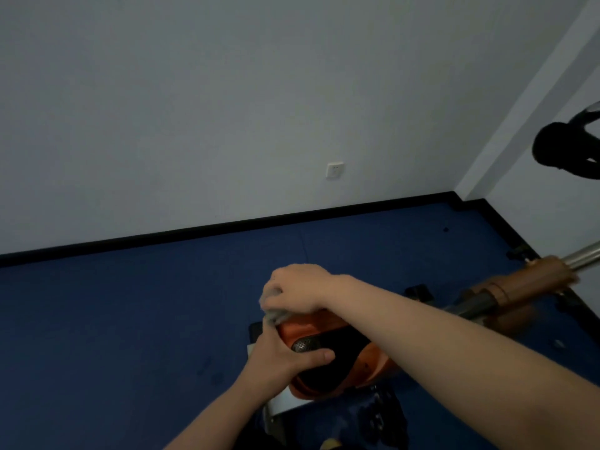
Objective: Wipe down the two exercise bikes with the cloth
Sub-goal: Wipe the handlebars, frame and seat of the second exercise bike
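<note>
An orange and black bike saddle [328, 362] sits low in the middle of the view. My left hand [285, 355] grips its left side, thumb lying across the black top. My right hand [298, 292] holds a bunched grey cloth [276, 316] against the saddle's front tip. The bike's orange frame tube [526, 280] with a silver post [584, 258] runs off to the right. A black handlebar [565, 151] shows at the right edge; whether it belongs to this bike or a second one I cannot tell.
Blue floor mat [130, 336] spreads left and behind the bike. A grey wall with a white socket [335, 170] and black skirting [227, 227] lies beyond. A black pedal [380, 417] sits below the saddle. The room corner is at the right.
</note>
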Tool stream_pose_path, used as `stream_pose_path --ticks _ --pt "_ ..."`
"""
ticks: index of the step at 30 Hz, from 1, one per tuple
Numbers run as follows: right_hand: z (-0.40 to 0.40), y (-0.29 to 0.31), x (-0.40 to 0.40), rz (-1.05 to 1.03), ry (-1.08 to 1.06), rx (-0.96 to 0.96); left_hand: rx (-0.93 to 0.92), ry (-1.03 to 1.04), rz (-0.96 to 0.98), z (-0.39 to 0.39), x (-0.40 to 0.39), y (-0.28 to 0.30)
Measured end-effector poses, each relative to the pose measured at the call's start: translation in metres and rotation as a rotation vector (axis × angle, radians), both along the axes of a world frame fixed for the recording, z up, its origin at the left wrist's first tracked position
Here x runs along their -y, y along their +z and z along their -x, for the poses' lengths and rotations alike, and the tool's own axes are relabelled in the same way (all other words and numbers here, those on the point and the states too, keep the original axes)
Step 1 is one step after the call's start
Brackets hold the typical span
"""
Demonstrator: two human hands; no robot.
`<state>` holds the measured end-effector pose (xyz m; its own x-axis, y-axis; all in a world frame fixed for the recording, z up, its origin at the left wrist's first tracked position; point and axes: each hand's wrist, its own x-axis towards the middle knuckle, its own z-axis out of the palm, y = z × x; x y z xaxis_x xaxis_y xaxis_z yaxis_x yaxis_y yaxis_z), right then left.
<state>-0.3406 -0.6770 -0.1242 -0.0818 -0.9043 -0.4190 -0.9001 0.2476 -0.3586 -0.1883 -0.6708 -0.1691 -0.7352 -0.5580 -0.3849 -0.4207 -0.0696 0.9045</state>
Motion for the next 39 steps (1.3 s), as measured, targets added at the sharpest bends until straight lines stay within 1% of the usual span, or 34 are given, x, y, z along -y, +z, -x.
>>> stream_pose_path --ticks 1,2,3,4,6,7,8,9,11,12,13,14,16,17,18,19,20,21,22,23,25,26,27,28,30,31,32,34,36,37,39 --pt "-0.003 -0.003 -0.003 0.049 0.124 -0.086 -0.011 -0.017 -0.003 -0.001 -0.001 0.0" --pt "-0.005 -0.002 -0.007 0.094 0.216 -0.1 -0.015 -0.032 -0.021 -0.001 -0.003 0.0" --pt "-0.002 -0.002 -0.008 0.12 0.24 -0.05 -0.016 -0.039 -0.046 -0.002 -0.004 0.001" --pt "0.003 -0.001 -0.008 0.114 0.188 0.052 -0.014 -0.046 -0.068 -0.003 -0.004 0.002" --pt "0.015 -0.001 -0.004 0.055 -0.049 0.234 -0.018 -0.052 -0.102 -0.003 -0.005 0.003" --pt "0.019 -0.002 -0.002 0.036 -0.14 0.259 -0.02 -0.046 -0.122 -0.003 -0.005 0.003" --pt "0.019 -0.001 -0.002 0.024 -0.176 0.248 -0.025 -0.042 -0.135 -0.003 -0.005 0.004" --pt "0.017 -0.003 -0.003 0.046 -0.138 0.194 -0.023 -0.033 -0.133 -0.003 -0.005 0.003" --pt "0.009 -0.005 -0.013 0.129 0.086 0.055 -0.03 -0.031 -0.115 -0.002 -0.005 0.002" --pt "0.005 -0.003 -0.016 0.157 0.175 0.035 -0.038 -0.04 -0.109 -0.002 -0.005 0.002" --pt "0.007 -0.003 -0.017 0.16 0.188 0.054 -0.038 -0.047 -0.109 -0.002 -0.005 0.001" --pt "0.01 -0.002 -0.015 0.13 0.125 0.1 -0.031 -0.045 -0.112 -0.002 -0.005 0.001" --pt "0.016 0.0 -0.006 0.038 -0.118 0.202 -0.024 -0.03 -0.125 -0.002 -0.004 0.0" --pt "0.014 0.002 -0.002 0.003 -0.184 0.2 -0.028 -0.025 -0.132 -0.003 -0.004 0.0" --pt "0.01 0.003 0.0 -0.017 -0.189 0.156 -0.039 -0.021 -0.132 -0.003 -0.005 0.0" --pt "0.006 0.0 0.0 0.003 -0.104 0.056 -0.044 -0.018 -0.12 -0.002 -0.006 0.0" --pt "-0.002 -0.002 -0.004 0.063 0.036 -0.066 -0.057 -0.011 -0.106 -0.002 -0.007 0.0" --pt "-0.009 -0.003 -0.009 0.133 0.165 -0.143 -0.071 -0.007 -0.094 -0.001 -0.006 0.0" --pt "-0.009 -0.003 -0.013 0.179 0.218 -0.132 -0.086 -0.001 -0.091 0.0 -0.006 -0.001" --pt "-0.003 -0.003 -0.014 0.18 0.184 -0.058 -0.086 -0.004 -0.096 -0.001 -0.006 -0.001" --pt "0.009 0.0 -0.012 0.074 -0.096 0.163 -0.086 -0.022 -0.136 -0.002 -0.005 0.0" --pt "0.013 -0.002 -0.01 0.053 -0.214 0.217 -0.103 -0.028 -0.154 -0.003 -0.005 0.0" --pt "0.014 -0.003 -0.011 0.043 -0.268 0.21 -0.111 -0.03 -0.15 -0.003 -0.005 0.0" --pt "0.011 -0.004 -0.015 0.055 -0.246 0.128 -0.109 -0.018 -0.123 -0.002 -0.005 0.001" --pt "0.001 -0.006 -0.03 0.137 -0.084 -0.039 -0.136 -0.012 -0.027 -0.003 0.0 -0.002" --pt "-0.002 -0.006 -0.037 0.187 -0.022 -0.053 -0.153 -0.038 0.022 -0.003 0.004 -0.004" --pt "-0.001 -0.004 -0.042 0.22 -0.013 -0.024 -0.157 -0.076 0.053 -0.004 0.009 -0.005" --pt "0.005 -0.006 -0.052 0.22 -0.15 0.07 -0.092 -0.145 0.066 -0.006 0.018 0.0" --pt "0.01 -0.01 -0.065 0.189 -0.378 0.092 -0.037 -0.195 0.118 -0.008 0.026 0.008" --pt "0.012 -0.009 -0.073 0.167 -0.492 0.033 -0.041 -0.213 0.166 -0.006 0.029 0.014" --pt "0.007 -0.007 -0.082 0.148 -0.61 -0.205 -0.087 -0.215 0.264 0.003 0.034 0.018"
